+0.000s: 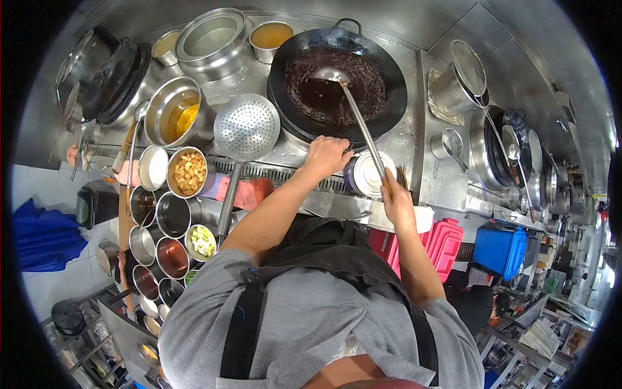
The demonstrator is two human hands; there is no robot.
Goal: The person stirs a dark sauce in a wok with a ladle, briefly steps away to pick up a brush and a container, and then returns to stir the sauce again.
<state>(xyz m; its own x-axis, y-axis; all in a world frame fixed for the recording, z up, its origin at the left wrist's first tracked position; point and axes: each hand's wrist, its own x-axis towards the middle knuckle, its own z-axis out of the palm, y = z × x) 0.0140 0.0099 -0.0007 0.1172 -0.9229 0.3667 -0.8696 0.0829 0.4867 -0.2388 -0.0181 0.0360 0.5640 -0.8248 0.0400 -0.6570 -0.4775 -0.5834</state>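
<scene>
And the right hand [398,202] has it, fingers closed snugly round the handle of a long metal ladle [364,128], that handle slanting away toward the back of the counter [414,123]! The ladle's bowl sits in dark liquid [317,107] inside a big black wok [394,71], set near the counter's back edge. Over to the left hand [327,155]: fingers bent at the wok's near rim, and how tightly they close I can't tell from here, since the palm hides whatever lies beneath.

Between the two hands, near the counter's front edge, there's a white-lidded tub [369,175]. Left of the wok lies a perforated skimmer [246,126], its handle running out past the front edge. Next to it, a steel pot [154,120] with yellow liquid, and just in front, a bowl of brown chunks [188,172]. At the back edge, a wide steel pot [210,61] stands beside a container of amber liquid [271,35]. Out toward the left end, dark woks [123,84] lean in a stack!
</scene>
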